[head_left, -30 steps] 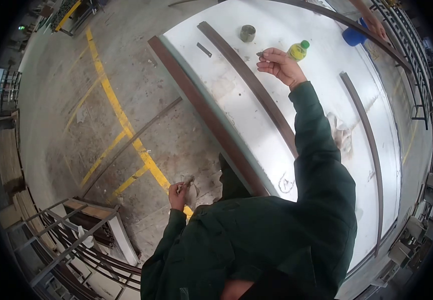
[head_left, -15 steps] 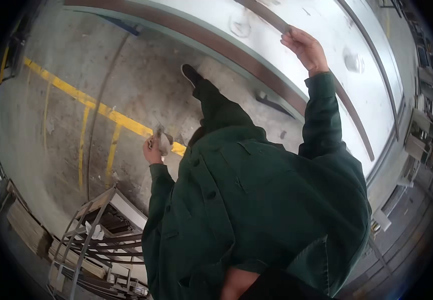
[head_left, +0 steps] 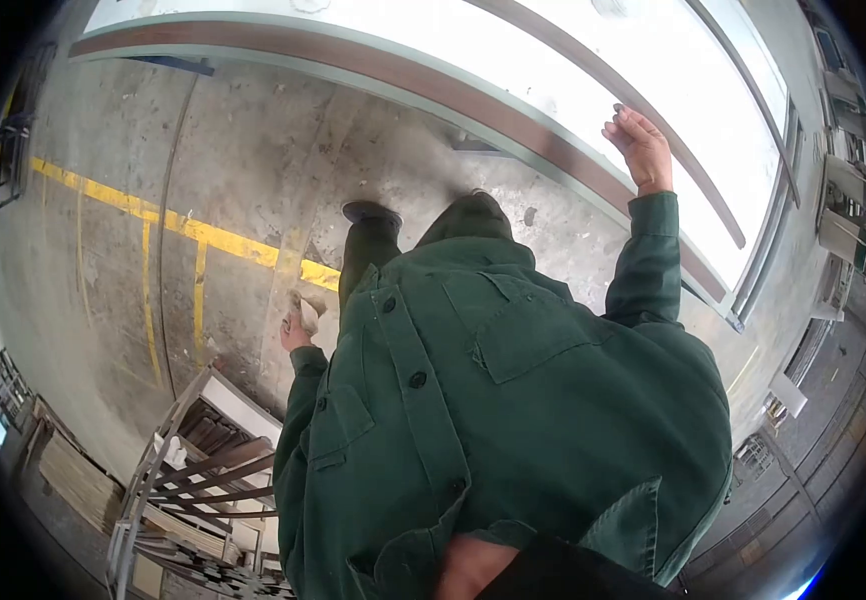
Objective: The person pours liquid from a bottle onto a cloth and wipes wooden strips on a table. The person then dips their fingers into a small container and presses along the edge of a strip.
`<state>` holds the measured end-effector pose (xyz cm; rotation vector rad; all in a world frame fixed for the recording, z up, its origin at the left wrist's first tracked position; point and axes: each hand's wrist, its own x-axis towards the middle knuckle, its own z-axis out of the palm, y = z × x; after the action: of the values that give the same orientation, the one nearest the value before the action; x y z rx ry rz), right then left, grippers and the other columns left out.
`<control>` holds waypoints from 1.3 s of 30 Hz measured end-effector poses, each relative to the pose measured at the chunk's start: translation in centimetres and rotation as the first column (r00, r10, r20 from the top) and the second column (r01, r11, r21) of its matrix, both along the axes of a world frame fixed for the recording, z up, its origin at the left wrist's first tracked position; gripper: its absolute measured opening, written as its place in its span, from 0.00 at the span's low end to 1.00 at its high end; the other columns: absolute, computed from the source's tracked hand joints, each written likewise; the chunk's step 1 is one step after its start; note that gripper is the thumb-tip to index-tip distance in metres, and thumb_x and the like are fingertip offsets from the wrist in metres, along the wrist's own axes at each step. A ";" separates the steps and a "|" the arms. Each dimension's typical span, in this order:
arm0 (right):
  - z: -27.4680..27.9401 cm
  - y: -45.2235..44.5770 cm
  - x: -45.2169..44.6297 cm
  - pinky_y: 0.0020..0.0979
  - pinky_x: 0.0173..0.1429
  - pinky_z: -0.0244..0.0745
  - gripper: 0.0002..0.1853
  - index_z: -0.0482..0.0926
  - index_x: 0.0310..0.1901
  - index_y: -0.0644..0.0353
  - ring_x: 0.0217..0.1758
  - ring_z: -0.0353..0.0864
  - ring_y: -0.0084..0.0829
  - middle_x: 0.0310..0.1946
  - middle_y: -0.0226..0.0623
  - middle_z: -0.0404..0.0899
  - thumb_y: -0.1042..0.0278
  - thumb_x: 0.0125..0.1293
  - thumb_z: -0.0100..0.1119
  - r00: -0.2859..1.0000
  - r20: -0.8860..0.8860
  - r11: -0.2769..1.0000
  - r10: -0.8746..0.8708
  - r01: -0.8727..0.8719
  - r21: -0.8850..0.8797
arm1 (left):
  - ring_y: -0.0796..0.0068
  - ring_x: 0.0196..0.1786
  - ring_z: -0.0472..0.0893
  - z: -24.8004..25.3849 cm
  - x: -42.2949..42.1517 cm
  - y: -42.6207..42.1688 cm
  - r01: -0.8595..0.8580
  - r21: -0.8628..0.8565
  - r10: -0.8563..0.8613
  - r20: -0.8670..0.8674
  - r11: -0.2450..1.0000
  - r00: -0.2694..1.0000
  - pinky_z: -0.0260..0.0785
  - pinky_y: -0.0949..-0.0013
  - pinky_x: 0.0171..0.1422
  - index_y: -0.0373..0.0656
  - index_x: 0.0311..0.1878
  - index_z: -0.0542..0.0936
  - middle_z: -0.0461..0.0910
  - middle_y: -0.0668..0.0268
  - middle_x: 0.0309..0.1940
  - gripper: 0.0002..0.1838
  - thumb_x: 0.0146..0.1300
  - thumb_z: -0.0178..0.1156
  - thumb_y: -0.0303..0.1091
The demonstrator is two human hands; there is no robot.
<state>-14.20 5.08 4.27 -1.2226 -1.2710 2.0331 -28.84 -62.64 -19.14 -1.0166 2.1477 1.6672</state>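
Note:
My left hand [head_left: 296, 334] hangs low beside my body at the left, its fingers closed round a pale, greyish-white piece [head_left: 309, 314]. What kind of thing that piece is does not show clearly. On the right, my right hand [head_left: 645, 150] is raised over the white panel [head_left: 573, 95], with thumb and fingers drawn together. A tiny dark bit [head_left: 618, 108] shows at its fingertips, too small to name. Close to these fingertips runs a long brown strip [head_left: 593, 62] lying along the panel; whether they touch it I cannot tell.
A brown band [head_left: 353, 50] edges the panel's near side. Yellow lines [head_left: 218, 240] mark the concrete floor. A metal rack [head_left: 178, 420] holding brown strips stands close at the lower left. More stacked material lines the right side.
My right hand has come back from the brown strip, where its fingertips were. My left hand has dropped lower with the pale piece. My legs have stepped, and the view has shifted along the panel.

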 end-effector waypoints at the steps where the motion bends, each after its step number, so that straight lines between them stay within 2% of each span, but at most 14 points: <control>1: -0.3 0.8 1.0 0.33 0.47 0.78 0.10 0.78 0.41 0.69 0.35 0.81 0.32 0.34 0.38 0.80 0.72 0.61 0.60 1.000 0.012 1.000 0.028 -0.028 -0.004 | 0.70 0.43 0.78 0.3 1.0 1.7 0.010 0.013 -0.009 -0.033 1.000 0.999 0.72 0.67 0.46 0.31 0.49 0.76 0.78 0.60 0.43 0.20 0.54 0.65 0.31; 4: -1.5 4.0 4.6 0.30 0.43 0.79 0.11 0.78 0.42 0.69 0.33 0.81 0.30 0.31 0.36 0.79 0.70 0.61 0.60 0.984 0.092 0.988 0.151 -0.152 0.008 | 0.69 0.41 0.78 1.1 5.4 7.5 -0.098 0.100 0.108 -0.100 0.990 0.989 0.73 0.67 0.43 0.32 0.49 0.76 0.78 0.61 0.42 0.19 0.55 0.64 0.29; 6: -1.9 5.9 7.5 0.30 0.44 0.78 0.11 0.77 0.42 0.69 0.35 0.81 0.29 0.30 0.34 0.79 0.70 0.62 0.60 0.956 0.160 0.968 0.244 -0.251 0.025 | 0.68 0.40 0.79 1.3 9.3 10.3 -0.089 0.162 0.100 -0.060 0.983 0.993 0.73 0.67 0.42 0.32 0.49 0.76 0.78 0.61 0.42 0.17 0.56 0.62 0.27; 7: -2.1 6.6 9.0 0.28 0.43 0.77 0.11 0.78 0.41 0.69 0.35 0.81 0.28 0.31 0.35 0.79 0.69 0.62 0.60 0.949 0.167 0.962 0.266 -0.274 0.022 | 0.68 0.41 0.79 1.3 11.5 12.0 -0.108 0.122 0.113 -0.036 0.987 0.993 0.73 0.67 0.44 0.31 0.50 0.75 0.78 0.60 0.43 0.18 0.55 0.62 0.26; 10: -2.7 8.1 13.4 0.28 0.43 0.77 0.11 0.78 0.42 0.69 0.34 0.81 0.27 0.33 0.36 0.80 0.69 0.61 0.60 0.927 0.225 0.951 0.300 -0.310 0.012 | 0.67 0.44 0.78 0.1 18.2 14.3 -0.027 0.019 0.028 -0.016 0.999 0.999 0.73 0.66 0.46 0.29 0.51 0.73 0.78 0.58 0.43 0.21 0.55 0.64 0.27; 13: -3.1 9.0 17.5 0.26 0.41 0.77 0.11 0.79 0.40 0.68 0.32 0.81 0.25 0.31 0.36 0.81 0.68 0.60 0.62 0.923 0.214 0.946 0.320 -0.323 -0.021 | 0.67 0.44 0.78 0.9 23.5 15.3 -0.071 0.124 0.057 0.116 0.990 0.992 0.73 0.66 0.46 0.29 0.51 0.73 0.78 0.58 0.43 0.21 0.56 0.64 0.29; 16: -3.8 9.8 20.5 0.26 0.40 0.77 0.11 0.79 0.39 0.68 0.31 0.81 0.25 0.31 0.36 0.81 0.68 0.60 0.62 0.923 0.237 0.952 0.305 -0.305 -0.038 | 0.66 0.44 0.78 1.4 26.9 14.8 -0.055 0.112 0.039 0.143 0.992 0.989 0.73 0.66 0.46 0.30 0.50 0.74 0.78 0.58 0.44 0.20 0.56 0.64 0.29; 19: -4.3 9.8 21.9 0.25 0.40 0.76 0.11 0.80 0.38 0.67 0.32 0.80 0.23 0.31 0.34 0.81 0.68 0.60 0.62 0.917 0.228 0.945 0.326 -0.324 -0.046 | 0.67 0.43 0.78 2.3 27.9 15.2 -0.020 0.028 0.016 0.157 0.999 0.988 0.72 0.67 0.46 0.30 0.50 0.75 0.78 0.58 0.44 0.20 0.56 0.64 0.30; 22: -5.5 9.6 22.2 0.23 0.41 0.73 0.09 0.80 0.38 0.65 0.33 0.78 0.21 0.31 0.32 0.81 0.68 0.60 0.61 0.868 0.279 0.897 0.410 -0.440 0.050 | 0.68 0.42 0.78 1.0 28.0 14.0 0.024 0.096 -0.030 0.060 0.995 0.998 0.72 0.68 0.46 0.31 0.50 0.75 0.78 0.58 0.43 0.19 0.57 0.63 0.31; 23: -5.3 9.2 21.8 0.23 0.41 0.71 0.08 0.81 0.37 0.64 0.33 0.76 0.20 0.30 0.30 0.80 0.68 0.59 0.60 0.851 0.309 0.880 0.425 -0.469 0.081 | 0.68 0.42 0.78 2.4 27.8 15.6 0.011 0.035 -0.013 0.053 0.999 0.998 0.72 0.69 0.47 0.31 0.50 0.75 0.78 0.58 0.43 0.19 0.57 0.63 0.31; 26: -7.4 9.3 20.9 0.24 0.42 0.69 0.08 0.81 0.35 0.64 0.33 0.76 0.20 0.30 0.30 0.80 0.69 0.58 0.61 0.806 0.342 0.823 0.482 -0.551 0.139 | 0.68 0.43 0.78 2.9 27.6 17.3 -0.015 0.127 0.014 0.004 0.992 1.000 0.72 0.69 0.47 0.30 0.50 0.75 0.79 0.58 0.42 0.19 0.57 0.63 0.30; 30: -8.9 9.0 19.3 0.25 0.39 0.70 0.10 0.81 0.35 0.64 0.33 0.76 0.21 0.27 0.33 0.80 0.66 0.56 0.61 0.716 0.452 0.698 0.532 -0.673 0.245 | 0.68 0.44 0.78 3.2 28.1 18.4 0.018 0.079 -0.018 -0.006 0.997 1.000 0.72 0.69 0.48 0.29 0.49 0.74 0.78 0.57 0.43 0.19 0.57 0.63 0.28; 39: -9.9 8.8 17.6 0.32 0.44 0.73 0.12 0.82 0.34 0.63 0.34 0.79 0.32 0.28 0.41 0.81 0.61 0.53 0.62 0.641 0.557 0.537 0.529 -0.761 0.365 | 0.68 0.45 0.78 0.8 30.2 17.3 0.038 0.109 -0.038 -0.001 0.993 0.999 0.72 0.67 0.49 0.29 0.49 0.74 0.78 0.57 0.44 0.19 0.57 0.63 0.29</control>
<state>3.38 13.84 -5.58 -0.9073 -2.6631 1.5841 1.40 -45.30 -18.32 -0.9397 2.0374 1.7453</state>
